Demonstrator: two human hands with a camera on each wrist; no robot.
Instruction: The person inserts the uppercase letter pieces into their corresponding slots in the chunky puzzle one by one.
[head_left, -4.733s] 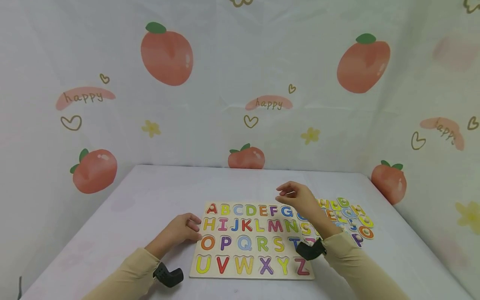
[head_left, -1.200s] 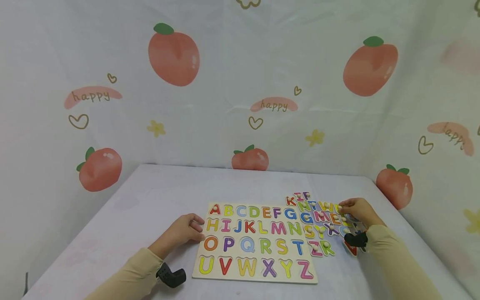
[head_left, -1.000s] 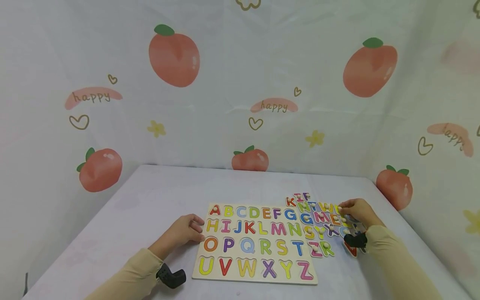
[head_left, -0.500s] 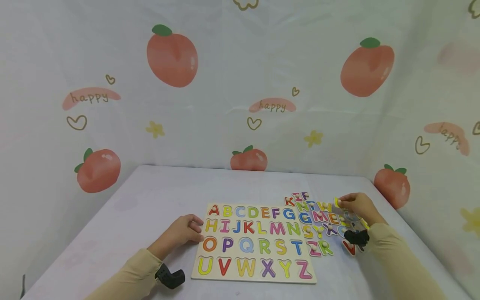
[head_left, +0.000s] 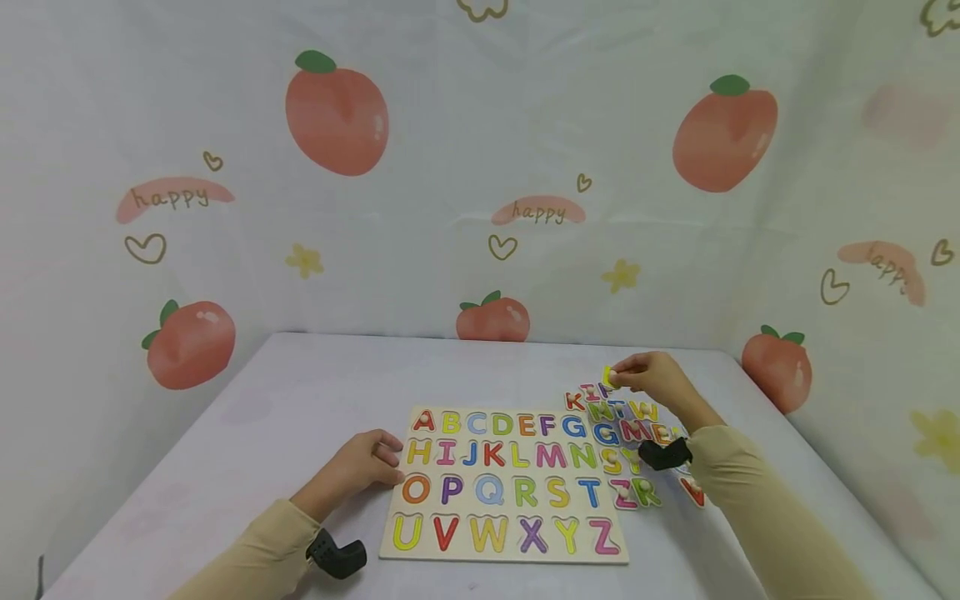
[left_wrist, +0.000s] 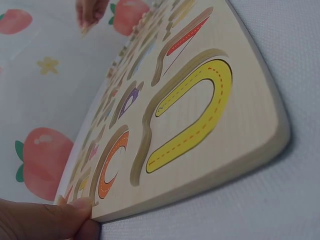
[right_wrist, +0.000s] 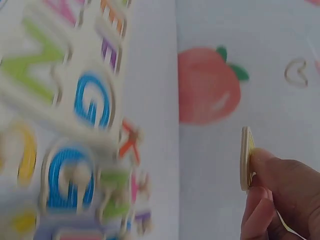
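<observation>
A wooden alphabet puzzle board [head_left: 468, 472] with coloured letter recesses lies flat on the table; a red A piece [head_left: 423, 420] with a knob sits in its top-left recess. At the board's left edge, my left hand [head_left: 363, 463] holds on, its thumb against the rim in the left wrist view. My right hand [head_left: 660, 382] is raised beyond the board's far right corner. Between thumb and fingers it pinches a yellow letter piece [head_left: 608, 377], seen edge-on in the right wrist view, so its letter cannot be read.
Loose knobbed letters lie along the board's right side, among them a blue G [head_left: 606, 433], a red K [head_left: 574, 402], a pink Z [head_left: 623, 493] and a red V [head_left: 693, 492]. The right forearm hides several others. A fruit-print curtain [head_left: 420, 250] stands behind the table.
My right hand has picked the yellow letter piece out of the pile at the right, lifted it and carried it left. My left hand stays at the board's edge.
</observation>
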